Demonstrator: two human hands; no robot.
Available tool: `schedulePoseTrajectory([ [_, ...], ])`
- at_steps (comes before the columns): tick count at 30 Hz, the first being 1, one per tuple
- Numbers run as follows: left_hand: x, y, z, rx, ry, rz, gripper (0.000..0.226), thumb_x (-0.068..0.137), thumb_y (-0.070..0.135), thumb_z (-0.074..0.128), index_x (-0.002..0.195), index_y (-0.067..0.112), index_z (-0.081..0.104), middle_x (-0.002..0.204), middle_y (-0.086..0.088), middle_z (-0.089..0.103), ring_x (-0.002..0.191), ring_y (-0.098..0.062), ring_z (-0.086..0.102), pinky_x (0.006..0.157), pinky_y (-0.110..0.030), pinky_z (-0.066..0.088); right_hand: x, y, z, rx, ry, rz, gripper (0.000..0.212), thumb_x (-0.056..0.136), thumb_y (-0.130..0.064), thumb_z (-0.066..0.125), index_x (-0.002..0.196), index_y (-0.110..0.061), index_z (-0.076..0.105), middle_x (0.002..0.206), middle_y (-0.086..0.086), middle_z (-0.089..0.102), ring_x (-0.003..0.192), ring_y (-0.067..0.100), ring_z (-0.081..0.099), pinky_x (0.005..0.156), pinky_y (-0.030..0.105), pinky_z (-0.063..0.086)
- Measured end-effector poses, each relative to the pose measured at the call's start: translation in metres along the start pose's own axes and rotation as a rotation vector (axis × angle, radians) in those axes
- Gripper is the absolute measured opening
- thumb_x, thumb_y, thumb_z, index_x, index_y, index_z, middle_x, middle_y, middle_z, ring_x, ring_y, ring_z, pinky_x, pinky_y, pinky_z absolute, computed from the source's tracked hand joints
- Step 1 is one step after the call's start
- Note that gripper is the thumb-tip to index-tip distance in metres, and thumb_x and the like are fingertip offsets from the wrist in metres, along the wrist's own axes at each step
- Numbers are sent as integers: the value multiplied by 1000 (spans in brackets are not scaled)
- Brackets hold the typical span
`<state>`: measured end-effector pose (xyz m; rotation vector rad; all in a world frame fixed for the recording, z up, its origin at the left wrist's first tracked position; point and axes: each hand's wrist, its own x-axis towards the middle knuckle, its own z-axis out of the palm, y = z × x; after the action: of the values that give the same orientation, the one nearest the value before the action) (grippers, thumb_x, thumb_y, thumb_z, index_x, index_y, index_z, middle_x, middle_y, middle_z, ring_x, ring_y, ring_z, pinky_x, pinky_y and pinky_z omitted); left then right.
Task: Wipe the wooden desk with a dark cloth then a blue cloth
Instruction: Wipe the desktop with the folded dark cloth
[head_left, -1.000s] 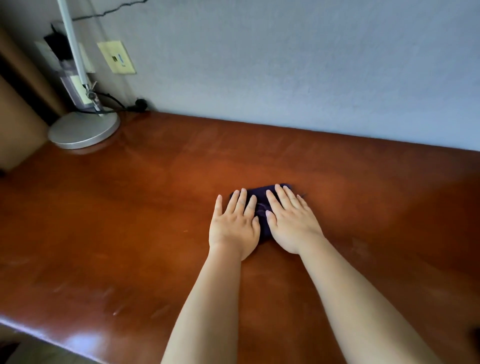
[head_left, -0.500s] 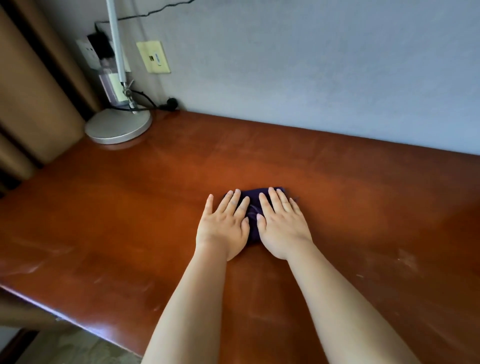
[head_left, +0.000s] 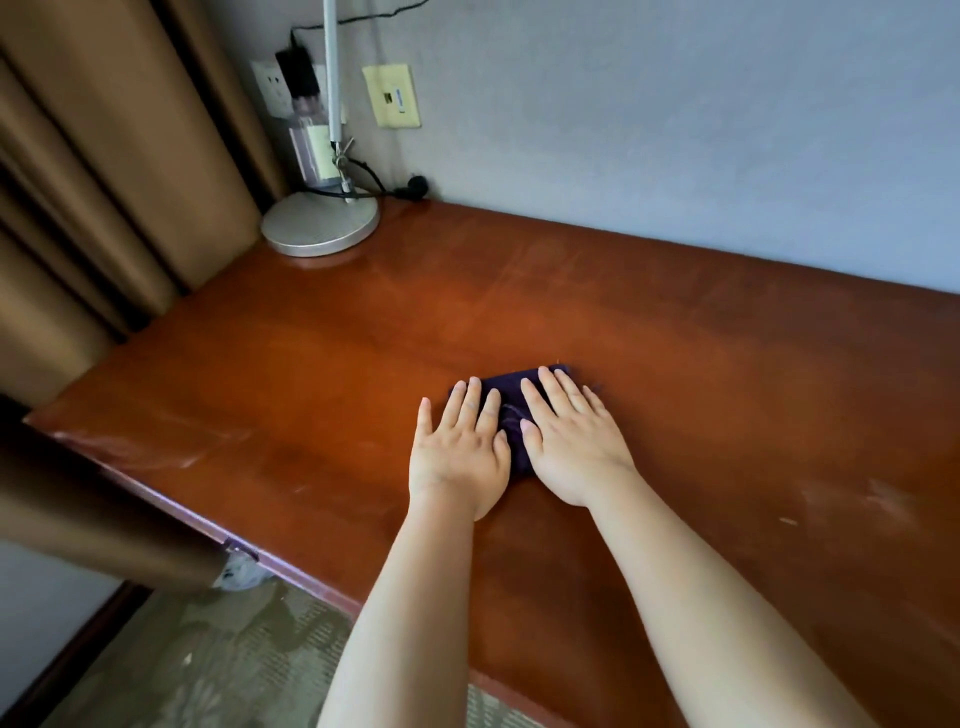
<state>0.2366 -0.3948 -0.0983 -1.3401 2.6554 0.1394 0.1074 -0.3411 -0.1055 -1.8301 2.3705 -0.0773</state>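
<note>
At the far left we see brown curtains hanging past the left edge of the wooden desk. In the desk's back-left corner stands a lamp with a round silver base and a thin white stem rising out of view; a black cable trails along the back edge beside it. On the wall above that corner we make out a white socket with a black plug and, just right of it, a yellowish wall plate.

Moving right to the middle of the desk, we find our left hand lying flat, fingers straight and slightly spread, pressing down on the left part of the dark cloth. The cloth is folded small and lies flat on the wood, well away from every edge, mostly hidden under both palms. Our right hand lies just beside the left, also flat with straight fingers, pressing on the cloth's right part; neither hand curls round the fabric. Faint pale smears show on the wood toward the right edge.
</note>
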Motion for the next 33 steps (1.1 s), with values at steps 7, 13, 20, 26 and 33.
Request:
schedulePoseTrajectory([
  [7,-46,0,8,-37,-7,21,56,103,37,7,154,20,-8,161,-3,-16,147,-17,-17,120,-45,-7,-41,-13,5,-6,-6,-15,54,103,-39,15,154,-22,3,161,0,-5,148,15,-7,119,34,-1],
  [13,-26,-2,9,-34,36,29,56,102,37,8,154,21,-8,161,-2,-14,147,-17,-16,119,-45,-8,-21,-5,3,-11,1,-62,54,104,-39,16,154,-24,3,161,-3,-5,147,13,-8,119,33,-2],
  [20,30,3,1,-19,47,-28,56,102,38,7,154,22,-7,161,-2,-13,148,-17,-15,119,-45,-8,36,19,1,-2,23,-88,54,103,-39,17,154,-25,5,161,-4,-3,147,11,-6,120,33,0],
  [26,64,11,-4,-32,61,-90,56,102,39,6,154,23,-5,162,-1,-11,148,-16,-13,120,-45,-7,73,40,-5,6,29,-145,53,103,-39,17,154,-26,7,161,-4,-1,147,11,-5,120,34,0],
  [33,47,30,-3,-71,47,-142,56,102,38,5,154,20,-7,161,-4,-12,148,-19,-15,120,-43,-6,55,47,-8,21,24,-147,54,103,-40,16,154,-26,6,161,-4,-2,147,11,-6,120,33,0],
])
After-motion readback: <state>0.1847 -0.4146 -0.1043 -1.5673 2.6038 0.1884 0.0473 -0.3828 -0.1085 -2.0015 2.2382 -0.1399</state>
